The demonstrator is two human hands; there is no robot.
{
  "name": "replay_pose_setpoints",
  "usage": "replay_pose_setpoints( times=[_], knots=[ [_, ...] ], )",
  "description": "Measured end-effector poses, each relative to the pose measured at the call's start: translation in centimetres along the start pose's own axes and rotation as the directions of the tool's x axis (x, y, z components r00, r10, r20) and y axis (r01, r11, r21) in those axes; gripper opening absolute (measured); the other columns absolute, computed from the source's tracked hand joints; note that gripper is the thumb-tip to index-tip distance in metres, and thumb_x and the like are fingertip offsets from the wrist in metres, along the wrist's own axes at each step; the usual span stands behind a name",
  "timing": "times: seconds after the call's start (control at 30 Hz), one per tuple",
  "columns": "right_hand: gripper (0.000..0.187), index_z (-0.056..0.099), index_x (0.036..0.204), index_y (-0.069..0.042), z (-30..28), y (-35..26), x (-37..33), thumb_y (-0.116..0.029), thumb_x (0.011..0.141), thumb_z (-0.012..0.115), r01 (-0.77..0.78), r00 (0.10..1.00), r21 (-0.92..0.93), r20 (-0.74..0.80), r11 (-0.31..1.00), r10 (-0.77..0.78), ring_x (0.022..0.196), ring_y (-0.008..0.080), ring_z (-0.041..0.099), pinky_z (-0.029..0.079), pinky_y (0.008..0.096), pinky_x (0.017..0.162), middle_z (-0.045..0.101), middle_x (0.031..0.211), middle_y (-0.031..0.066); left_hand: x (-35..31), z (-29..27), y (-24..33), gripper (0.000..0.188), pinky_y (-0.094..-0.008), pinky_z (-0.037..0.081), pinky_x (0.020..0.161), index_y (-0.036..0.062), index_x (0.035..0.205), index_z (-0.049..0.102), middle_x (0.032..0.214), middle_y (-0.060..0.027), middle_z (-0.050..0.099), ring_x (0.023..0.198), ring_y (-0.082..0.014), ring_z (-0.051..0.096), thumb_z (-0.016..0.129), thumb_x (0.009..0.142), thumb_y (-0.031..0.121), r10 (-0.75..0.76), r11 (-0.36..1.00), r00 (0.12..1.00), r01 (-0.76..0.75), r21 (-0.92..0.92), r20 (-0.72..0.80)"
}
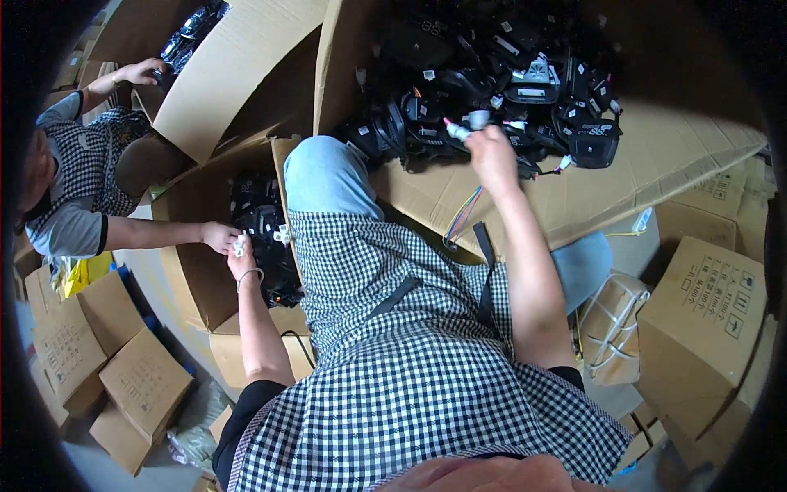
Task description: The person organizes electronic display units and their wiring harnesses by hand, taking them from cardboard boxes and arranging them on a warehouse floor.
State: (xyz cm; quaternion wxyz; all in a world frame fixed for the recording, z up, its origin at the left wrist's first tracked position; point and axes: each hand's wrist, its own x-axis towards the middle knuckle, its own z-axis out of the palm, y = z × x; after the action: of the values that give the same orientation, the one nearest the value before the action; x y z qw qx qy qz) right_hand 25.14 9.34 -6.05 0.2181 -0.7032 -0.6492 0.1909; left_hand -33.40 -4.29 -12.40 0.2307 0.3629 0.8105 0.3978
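Observation:
My right hand is closed around a white connector with a pink tip, over the near edge of a large cardboard box. A pale round piece shows at its fingertips. Below that hand hang thin coloured wires; whether they join the connector I cannot tell. Black plastic display units with cables and white plugs are heaped in front of it. To the left, my left hand is closed on a small white connector, beside a second box holding black units.
At the left, a co-worker's hand comes right up to my left hand; the other is at a farther box. Cardboard cartons stand at the right, more cartons at lower left. A cardboard flap juts out on the right.

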Motion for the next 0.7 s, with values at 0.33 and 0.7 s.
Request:
replay_pose_setpoints(
  times=[0.33,0.7],
  knots=[
    [0.025,0.056,0.114,0.004,-5.6,-2.9,-12.4,-0.016,0.099,0.051,0.020,0.862,0.935,-0.196,0.354,0.468,0.089,0.0182,0.064,0.052,0.0323,0.085,0.064,0.101,0.0101,-8.0,10.7,26.3,0.040,-0.0428,0.043,0.099,0.0052,0.121,0.059,0.131,-0.0202,0.051,0.119,-0.0373,0.051,0.065,0.084,0.018,0.748,0.597,0.579,-0.801,0.051,0.324],
    [0.017,0.063,0.098,0.002,0.7,-7.6,-18.3,-0.008,0.085,0.058,0.055,0.984,0.466,0.127,0.883,-0.129,0.092,0.0380,0.062,0.052,0.0434,0.079,0.062,0.103,0.0216,-18.6,19.3,24.3,0.031,-0.0415,0.044,0.097,0.0057,0.120,0.060,0.130,-0.0182,0.056,0.119,-0.0337,0.054,0.056,0.094,0.022,0.645,0.623,-0.029,-0.558,-0.548,0.764]
  ],
)
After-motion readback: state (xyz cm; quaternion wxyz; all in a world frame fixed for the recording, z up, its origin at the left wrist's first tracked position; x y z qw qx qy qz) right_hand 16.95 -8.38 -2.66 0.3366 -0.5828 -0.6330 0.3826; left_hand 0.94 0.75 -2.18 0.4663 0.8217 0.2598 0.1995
